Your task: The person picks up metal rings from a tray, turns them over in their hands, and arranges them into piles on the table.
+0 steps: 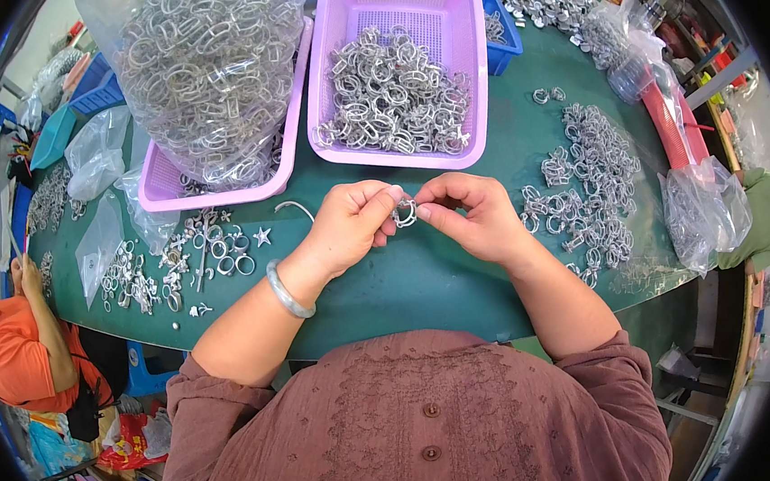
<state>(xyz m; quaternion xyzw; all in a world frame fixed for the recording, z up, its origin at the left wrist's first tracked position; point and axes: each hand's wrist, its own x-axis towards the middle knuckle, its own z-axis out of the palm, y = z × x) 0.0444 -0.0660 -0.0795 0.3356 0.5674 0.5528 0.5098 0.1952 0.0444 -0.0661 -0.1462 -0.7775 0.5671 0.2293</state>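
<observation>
Little silvery metal ring-shaped piece, just above centre frame
Left hand and right hand each pinch it, fingers curled in. Probably light, stiff, kinda slippery; I'd grip the band's outer edges.

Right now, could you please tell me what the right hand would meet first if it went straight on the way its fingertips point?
The right hand would first meet the silver-coloured metal ring at its tips, then probably the left hand just beyond, though depth is unclear.
</observation>
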